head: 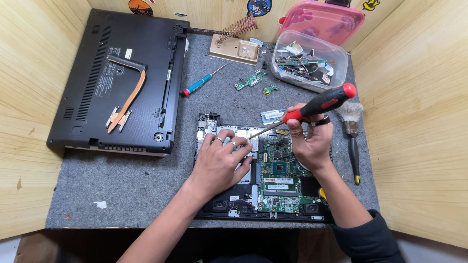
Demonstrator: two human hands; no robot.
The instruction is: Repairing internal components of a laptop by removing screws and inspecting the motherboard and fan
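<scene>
Laptop chassis (229, 204), opened with its insides exposed, lies at the near middle of the grey felt worktop (122, 190), directly below you. Its green motherboard (278, 175) fills the right half of the open shell. Your left hand (222, 158) rests flat on the silver part at the chassis's upper left, fingers spread and pressed down, rings on two of them. Your right hand (312, 141) is closed around a red and black screwdriver (312, 104), held at a slant so the handle points up to the right and the thin metal shaft reaches down to the left, its tip meeting the upper edge of the board just beside your left fingertips.

To the left lies a black laptop bottom cover (97, 73), with a copper heat pipe (129, 95) resting on top of it. A smaller blue-handled screwdriver (200, 84) lies between the cover and a small green circuit board (250, 79). A clear plastic tub (312, 61) of loose parts sits at the far right, a pink lid (321, 19) leaning behind it. A brush (352, 141) lies just right of your right hand
</scene>
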